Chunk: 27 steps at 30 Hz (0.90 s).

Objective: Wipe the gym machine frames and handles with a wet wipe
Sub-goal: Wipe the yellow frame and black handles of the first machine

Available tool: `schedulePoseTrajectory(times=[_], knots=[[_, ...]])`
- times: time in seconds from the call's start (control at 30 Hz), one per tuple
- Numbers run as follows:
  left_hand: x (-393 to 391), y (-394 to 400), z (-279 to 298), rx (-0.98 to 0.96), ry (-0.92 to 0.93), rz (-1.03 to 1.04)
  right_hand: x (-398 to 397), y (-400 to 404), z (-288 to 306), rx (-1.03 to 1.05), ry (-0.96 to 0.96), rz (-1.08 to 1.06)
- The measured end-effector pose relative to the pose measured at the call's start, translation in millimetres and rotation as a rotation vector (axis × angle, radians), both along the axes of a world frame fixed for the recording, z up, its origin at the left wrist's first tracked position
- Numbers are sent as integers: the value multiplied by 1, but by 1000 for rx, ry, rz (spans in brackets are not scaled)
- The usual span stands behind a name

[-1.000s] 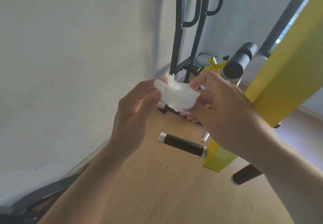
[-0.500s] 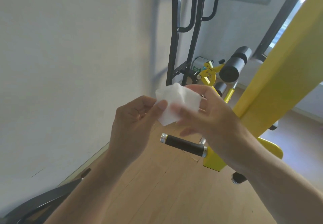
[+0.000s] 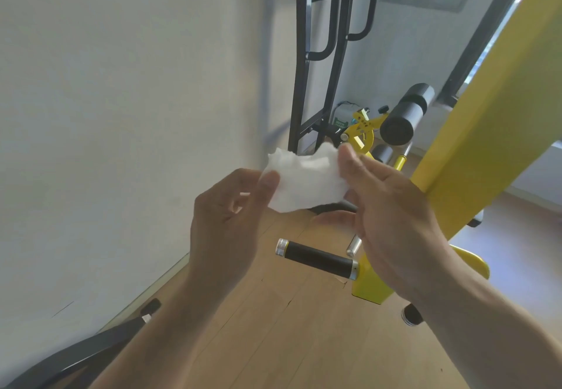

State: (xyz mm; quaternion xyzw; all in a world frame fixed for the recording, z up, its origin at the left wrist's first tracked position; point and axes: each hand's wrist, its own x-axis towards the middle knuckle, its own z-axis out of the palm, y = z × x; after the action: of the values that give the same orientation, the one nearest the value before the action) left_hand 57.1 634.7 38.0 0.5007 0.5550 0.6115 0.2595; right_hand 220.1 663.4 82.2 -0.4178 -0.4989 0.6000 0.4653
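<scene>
Both the left hand (image 3: 231, 206) and right hand (image 3: 392, 206) pinch a crumpled white wet wipe (image 3: 307, 182) in mid-air; the black foam-grip handle (image 3: 316, 257) looks unwiped yet.

Wooden floor (image 3: 273, 328) carries yellow machine base (image 3: 369, 290), black rack (image 3: 299, 109).

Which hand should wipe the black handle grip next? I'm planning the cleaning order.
Probably the right hand: it pinches the wet wipe and hangs directly above the black grip on the yellow frame. The left hand holds the wipe's far edge, farther off.
</scene>
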Motion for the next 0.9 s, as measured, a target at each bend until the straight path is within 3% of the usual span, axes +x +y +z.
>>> schedulePoseTrajectory(times=[0.13, 0.3, 0.43, 0.57, 0.73, 0.9], knots=[[-10, 3, -2, 120, -195, -126, -4, -3, -8, 22, -129, 31], [-12, 1, 5, 50, -186, -336, -10, -4, -11, -59, -96, 56], [-14, 2, 4, -27, -67, -291, -9, -8, -7, -25, -88, 190], [-14, 4, 6, 5, 5, -228, -7, -11, -4, 171, -395, 179], [-20, 8, 10, -139, -66, -427, 4, -9, 11, 251, -615, 230], [-17, 11, 8, -172, -40, -441, 2, -1, 24, 435, -751, -63]])
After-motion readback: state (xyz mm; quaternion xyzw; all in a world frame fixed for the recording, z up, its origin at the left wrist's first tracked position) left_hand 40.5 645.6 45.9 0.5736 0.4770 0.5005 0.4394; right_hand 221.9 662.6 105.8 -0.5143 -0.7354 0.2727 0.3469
